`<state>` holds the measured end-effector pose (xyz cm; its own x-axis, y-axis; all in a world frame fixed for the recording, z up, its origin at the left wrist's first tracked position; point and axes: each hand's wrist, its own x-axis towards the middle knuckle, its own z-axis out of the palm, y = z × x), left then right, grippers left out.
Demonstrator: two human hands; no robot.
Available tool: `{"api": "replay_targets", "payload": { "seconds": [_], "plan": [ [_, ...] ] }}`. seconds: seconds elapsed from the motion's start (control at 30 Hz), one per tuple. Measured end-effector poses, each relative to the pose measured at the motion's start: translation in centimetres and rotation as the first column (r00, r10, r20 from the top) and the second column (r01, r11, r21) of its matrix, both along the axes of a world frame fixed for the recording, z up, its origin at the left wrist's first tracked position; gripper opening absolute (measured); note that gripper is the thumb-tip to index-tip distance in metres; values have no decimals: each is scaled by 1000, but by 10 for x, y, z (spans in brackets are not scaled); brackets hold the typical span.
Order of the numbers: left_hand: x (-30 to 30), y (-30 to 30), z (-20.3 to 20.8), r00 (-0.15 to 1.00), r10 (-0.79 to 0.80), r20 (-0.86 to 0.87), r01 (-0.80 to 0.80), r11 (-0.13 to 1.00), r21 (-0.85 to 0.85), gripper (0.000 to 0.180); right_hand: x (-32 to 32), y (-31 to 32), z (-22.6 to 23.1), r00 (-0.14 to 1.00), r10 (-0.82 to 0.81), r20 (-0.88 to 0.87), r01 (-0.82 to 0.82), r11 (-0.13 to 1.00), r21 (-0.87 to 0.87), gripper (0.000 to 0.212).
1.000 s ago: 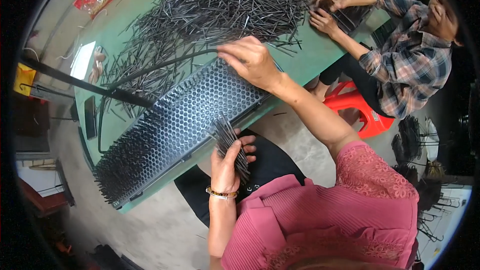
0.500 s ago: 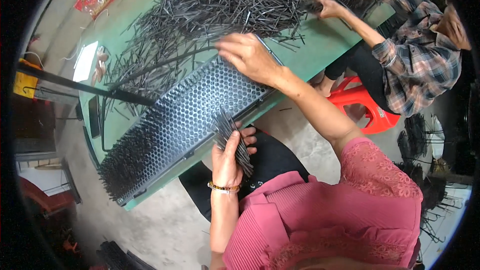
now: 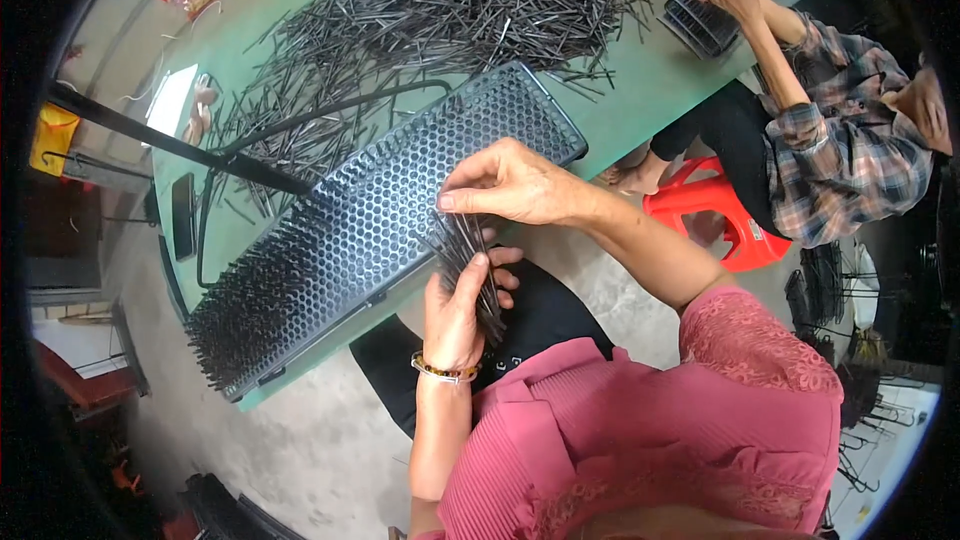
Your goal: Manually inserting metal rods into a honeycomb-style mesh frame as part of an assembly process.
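Note:
In my left hand (image 3: pixel 458 315) is a bundle of thin black strips (image 3: pixel 455 243), fanned at its upper end, with thumb and fingers closed round its middle. Just above the bundle's top, my right hand (image 3: pixel 515 185) has thumb and forefinger pinched together; what sits between them is too small to make out. Both hands are over the near edge of a long black tray (image 3: pixel 410 185) with a honeycomb of round holes. Upright black strips (image 3: pixel 255 305) crowd the tray's left end and run along its far edge. Bare holes show in its middle and right.
Behind the tray a big heap of loose black strips (image 3: pixel 480 5) covers the green table (image 3: pixel 610 125). A black metal arm (image 3: pixel 180 145) crosses at left, near a phone (image 3: pixel 184 215). At right a co-worker in a plaid shirt (image 3: pixel 850 175) handles another black piece; a red stool (image 3: pixel 710 210) stands there.
My right hand has come down from the tray's far right to the top of the bundle. My left hand keeps its grip. The co-worker's hands have moved from the heap to the black piece.

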<state>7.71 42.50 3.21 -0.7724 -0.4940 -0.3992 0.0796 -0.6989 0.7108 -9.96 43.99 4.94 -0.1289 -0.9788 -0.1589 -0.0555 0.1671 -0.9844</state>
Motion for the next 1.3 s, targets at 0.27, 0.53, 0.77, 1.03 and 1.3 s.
{"api": "replay_targets", "payload": {
  "seconds": [0.27,0.53,0.77,1.03,1.3],
  "plan": [
    [-5,-2,-7,999,38,14,-37,999,-21,36,-16,1,8,997,-67,49,66,997,30,20],
    [-11,0,-12,993,99,61,-99,995,-15,29,-23,4,3,994,-107,13,107,994,-7,19],
    [-11,-1,-11,996,75,51,-78,995,60,31,-48,-6,15,902,-427,-63,388,866,-315,17],
    [-10,6,-13,999,36,31,-40,989,145,31,-89,-47,-11,700,-690,-183,497,655,-569,21],
    [-8,6,-15,999,27,16,-30,989,146,32,-79,-45,-5,512,-732,-450,343,654,-674,15]
  ]
}}
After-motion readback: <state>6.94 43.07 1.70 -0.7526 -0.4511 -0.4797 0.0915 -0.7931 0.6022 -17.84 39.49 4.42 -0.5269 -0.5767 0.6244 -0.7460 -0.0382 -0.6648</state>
